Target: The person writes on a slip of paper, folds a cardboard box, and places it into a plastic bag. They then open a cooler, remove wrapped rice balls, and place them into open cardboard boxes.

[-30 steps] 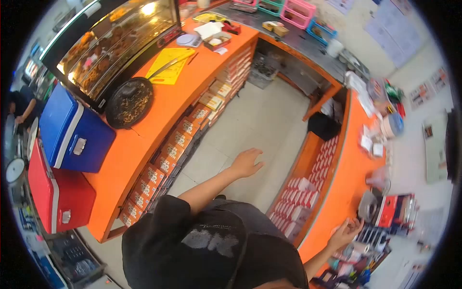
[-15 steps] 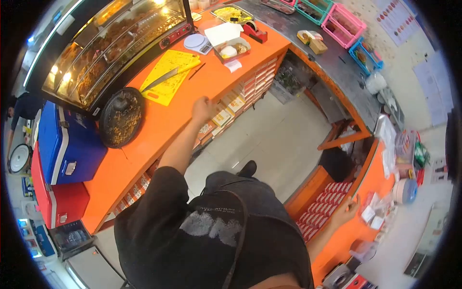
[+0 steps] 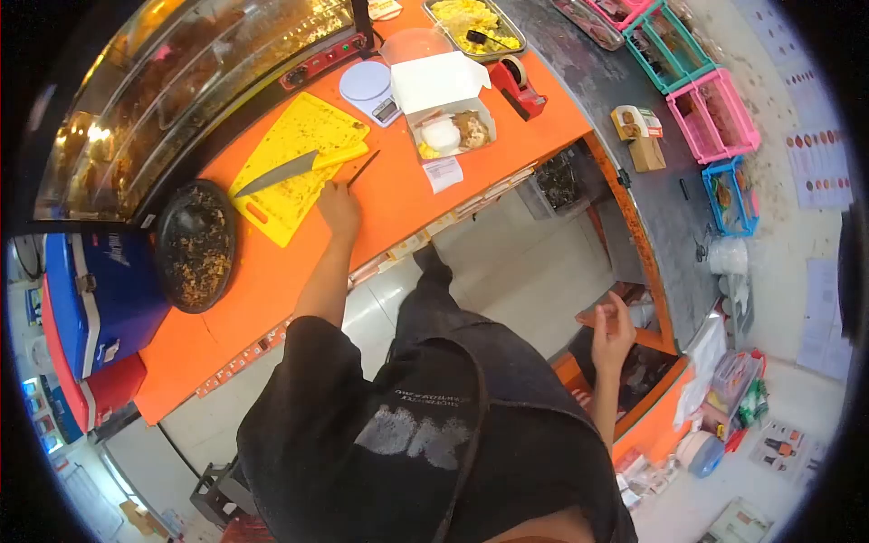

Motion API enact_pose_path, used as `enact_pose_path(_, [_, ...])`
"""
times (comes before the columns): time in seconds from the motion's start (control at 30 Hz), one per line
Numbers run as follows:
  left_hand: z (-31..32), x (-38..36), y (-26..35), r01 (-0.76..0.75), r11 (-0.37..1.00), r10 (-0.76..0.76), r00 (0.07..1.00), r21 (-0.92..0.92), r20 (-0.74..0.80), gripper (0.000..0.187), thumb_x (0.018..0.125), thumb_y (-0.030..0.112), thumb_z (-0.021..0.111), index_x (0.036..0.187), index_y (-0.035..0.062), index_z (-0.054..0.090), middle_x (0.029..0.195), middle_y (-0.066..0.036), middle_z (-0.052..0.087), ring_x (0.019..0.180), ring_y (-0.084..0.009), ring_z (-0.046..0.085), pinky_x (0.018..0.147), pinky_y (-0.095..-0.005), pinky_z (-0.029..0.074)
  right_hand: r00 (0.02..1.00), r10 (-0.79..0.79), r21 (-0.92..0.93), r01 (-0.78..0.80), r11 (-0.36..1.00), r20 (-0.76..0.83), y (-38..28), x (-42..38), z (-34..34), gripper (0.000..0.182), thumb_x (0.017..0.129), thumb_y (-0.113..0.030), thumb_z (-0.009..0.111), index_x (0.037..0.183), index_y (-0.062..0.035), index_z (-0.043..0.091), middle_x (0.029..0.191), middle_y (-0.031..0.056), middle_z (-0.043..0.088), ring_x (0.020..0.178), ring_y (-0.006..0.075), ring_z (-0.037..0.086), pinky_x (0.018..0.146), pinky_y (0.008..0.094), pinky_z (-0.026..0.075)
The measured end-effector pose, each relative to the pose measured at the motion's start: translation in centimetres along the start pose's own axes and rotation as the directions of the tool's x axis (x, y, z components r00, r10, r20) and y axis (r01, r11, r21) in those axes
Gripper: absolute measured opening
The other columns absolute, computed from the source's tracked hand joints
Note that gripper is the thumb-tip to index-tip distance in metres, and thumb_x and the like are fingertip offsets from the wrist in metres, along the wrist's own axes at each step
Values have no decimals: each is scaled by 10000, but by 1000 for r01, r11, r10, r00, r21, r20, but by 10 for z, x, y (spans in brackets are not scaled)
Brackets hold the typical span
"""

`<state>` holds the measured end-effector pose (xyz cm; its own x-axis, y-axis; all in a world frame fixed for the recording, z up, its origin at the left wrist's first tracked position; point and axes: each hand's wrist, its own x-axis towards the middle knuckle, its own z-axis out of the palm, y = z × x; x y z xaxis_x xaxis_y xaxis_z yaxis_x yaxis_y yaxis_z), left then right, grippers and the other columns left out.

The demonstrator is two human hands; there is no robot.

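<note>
My left hand (image 3: 339,210) is over the front of the orange counter, at the lower right edge of the yellow cutting board (image 3: 288,206). Its fingers are curled in, with nothing visible in them. Just beyond it lies a knife (image 3: 281,174) with a yellow handle, flat on the board. A thin dark stick (image 3: 364,168) rests beside the board, near my fingers. My right hand (image 3: 613,337) is held out in the air on the right, fingers apart and holding nothing, above an open orange-edged compartment.
An open white food box (image 3: 450,136) holds rice and food, with a digital scale (image 3: 367,90) and red tape dispenser (image 3: 520,89) nearby. Left are a dark round stone mortar (image 3: 195,246), a blue cooler (image 3: 113,299) and a lit display case (image 3: 195,100). Colored baskets (image 3: 713,116) line the grey counter.
I have moved nearer the orange counter. My left hand has shifted left to the cutting board's edge. My right hand has come away from the right-hand counter and risen, fingers spread.
</note>
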<state>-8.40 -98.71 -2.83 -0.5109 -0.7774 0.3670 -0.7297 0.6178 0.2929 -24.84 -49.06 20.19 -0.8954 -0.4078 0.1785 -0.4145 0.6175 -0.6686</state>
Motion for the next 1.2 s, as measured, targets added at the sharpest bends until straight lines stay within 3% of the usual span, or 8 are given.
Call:
enact_pose_path(0.1, [2, -4, 9, 19, 1000, -19, 1000, -11, -10, 109, 812, 86, 608, 898, 19, 623, 878, -149, 554, 827, -327, 542, 721, -445, 421, 990, 69, 69, -78, 995, 127, -14, 54, 40, 285, 859, -62, 649, 1132, 16, 629, 866, 114, 663, 776, 202, 626, 718, 324, 482])
enact_pose_path(0.23, [-27, -29, 27, 1, 996, -8, 997, -84, -81, 78, 845, 86, 596, 863, 11, 608, 838, -152, 545, 840, -334, 533, 744, -437, 400, 885, -358, 86, 348, 933, 298, -63, 121, 114, 272, 828, -69, 664, 1095, -19, 644, 861, 117, 657, 754, 251, 627, 688, 365, 479])
enact_pose_path(0.37, [-84, -71, 82, 244, 950, -216, 964, -194, 153, 70, 848, 74, 600, 888, 17, 600, 884, -153, 556, 849, -339, 533, 745, -447, 390, 435, -658, 343, 604, 719, 614, -106, 146, 215, 399, 793, -135, 660, 1174, -39, 590, 781, 78, 604, 751, 278, 599, 697, 416, 451])
enact_pose_path(0.47, [-106, -76, 137, 273, 917, -242, 960, -292, 137, 105, 831, 87, 629, 916, 28, 610, 908, -147, 559, 873, -338, 536, 759, -448, 390, 264, -809, 392, 769, 505, 525, -100, 143, 274, 376, 783, -168, 632, 1129, -31, 575, 755, 74, 575, 752, 275, 588, 696, 413, 438])
enact_pose_path(0.67, [-88, -62, 171, 285, 880, -250, 958, -381, 138, 214, 838, 130, 630, 1018, 15, 616, 1009, -165, 562, 946, -350, 545, 808, -444, 415, 407, -683, 276, 697, 661, 607, -104, 180, 279, 93, 743, -127, 590, 701, -44, 590, 699, 141, 622, 712, 301, 613, 666, 447, 464])
enact_pose_path(0.8, [-55, -32, 175, 214, 827, -116, 970, -520, 215, 385, 856, 228, 629, 1163, 2, 576, 1160, -196, 546, 1029, -375, 535, 878, -454, 425, 576, -513, 108, 592, 799, 637, -76, 211, 257, 151, 824, -145, 576, 808, -9, 641, 749, 162, 645, 738, 310, 633, 702, 410, 486])
enact_pose_path(0.97, [6, -24, 156, -254, 906, 357, 888, -340, 289, 491, 853, 228, 645, 1290, 43, 519, 1323, -175, 496, 1201, -329, 484, 980, -452, 382, 792, -32, 446, -308, 840, 609, -33, 193, 287, 279, 952, -185, 543, 1146, -6, 636, 894, 169, 690, 879, 311, 659, 812, 342, 496])
enact_pose_path(1.2, [28, -38, 139, -422, 887, 462, 828, -188, 318, 520, 853, 301, 610, 1298, 51, 512, 1403, -137, 435, 1303, -258, 403, 998, -450, 352, 705, -404, 462, 122, 879, 583, -35, 169, 321, 308, 946, -165, 551, 1209, -11, 595, 1125, 185, 632, 1055, 320, 589, 942, 392, 428])
